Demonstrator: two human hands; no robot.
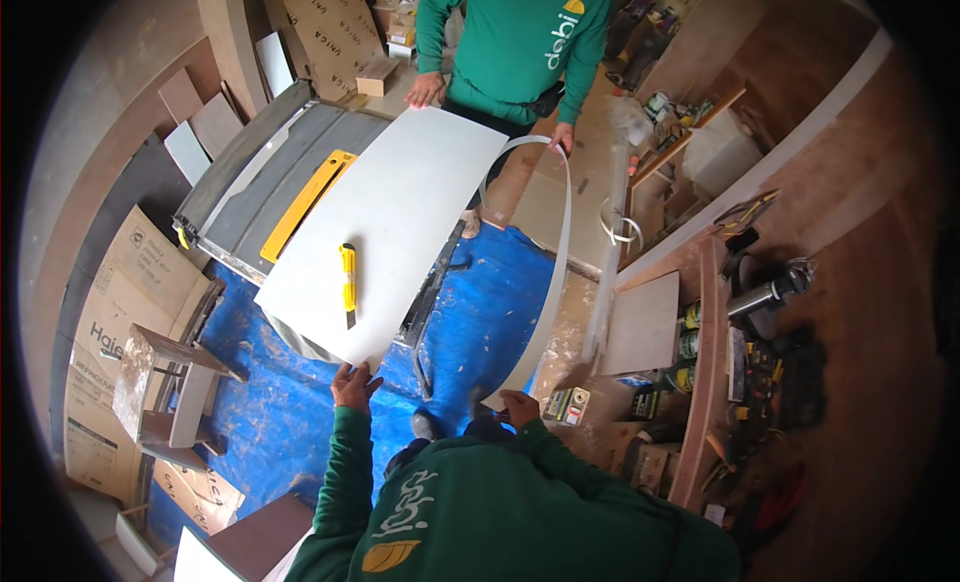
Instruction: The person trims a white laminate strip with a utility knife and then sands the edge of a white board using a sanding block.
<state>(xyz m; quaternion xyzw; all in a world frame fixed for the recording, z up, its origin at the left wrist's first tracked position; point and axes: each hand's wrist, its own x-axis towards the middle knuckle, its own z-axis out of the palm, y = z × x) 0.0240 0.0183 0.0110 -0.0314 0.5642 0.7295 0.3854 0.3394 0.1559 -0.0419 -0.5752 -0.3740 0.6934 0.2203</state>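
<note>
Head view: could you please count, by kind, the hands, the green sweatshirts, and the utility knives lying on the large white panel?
Hands: 4 (person's left hand, person's right hand, co-worker's right hand, co-worker's left hand)
Green sweatshirts: 2 (person's sweatshirt, co-worker's sweatshirt)
Yellow utility knife: 1
Total: 7

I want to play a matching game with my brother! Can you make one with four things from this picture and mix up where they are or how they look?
Things:
1. yellow knife
2. blue sheet
3. long white strip
4. camera wearer's left hand

Places and states:
A. bent in a big curve
B. at the near end of the white panel
C. spread over the floor
D. lying on top of the white panel

Right pairs: 1-D, 2-C, 3-A, 4-B
</note>
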